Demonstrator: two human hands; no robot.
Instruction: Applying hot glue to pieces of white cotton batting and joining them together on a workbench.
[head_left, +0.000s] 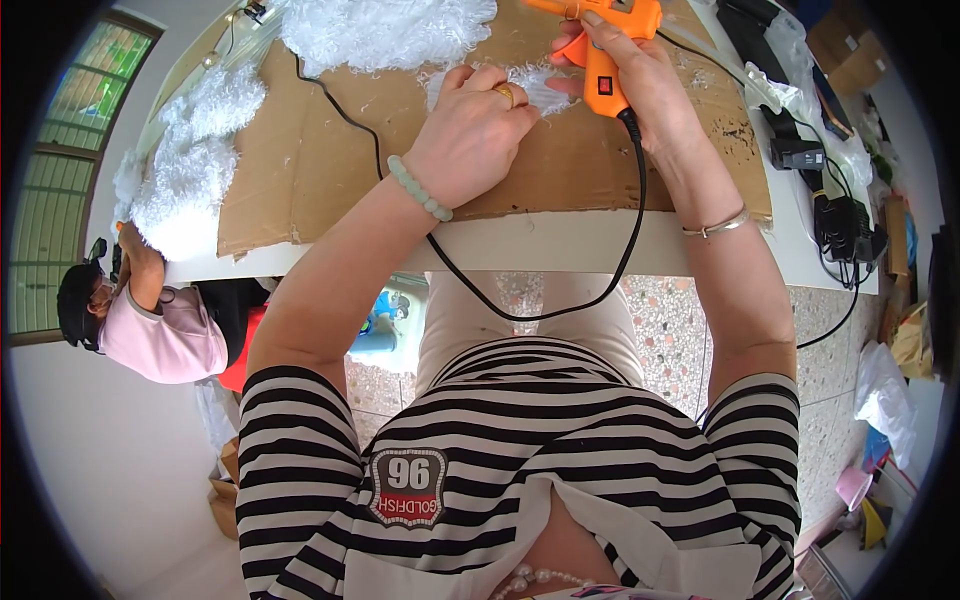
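Gripping an orange glue gun point(603, 50) — black cord trailing — the right hand point(640, 75) closes tight; left hand point(470, 135) presses white fluffy trim point(540, 88).

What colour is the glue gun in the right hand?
Orange, with a black cord; the head view shows the glue gun gripped in the right hand.

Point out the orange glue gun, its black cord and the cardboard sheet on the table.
orange glue gun point(604, 78), head view, on its handle below the right hand.
black cord point(540, 315), head view, on the loop hanging below the table edge.
cardboard sheet point(310, 170), head view, on a bare part.
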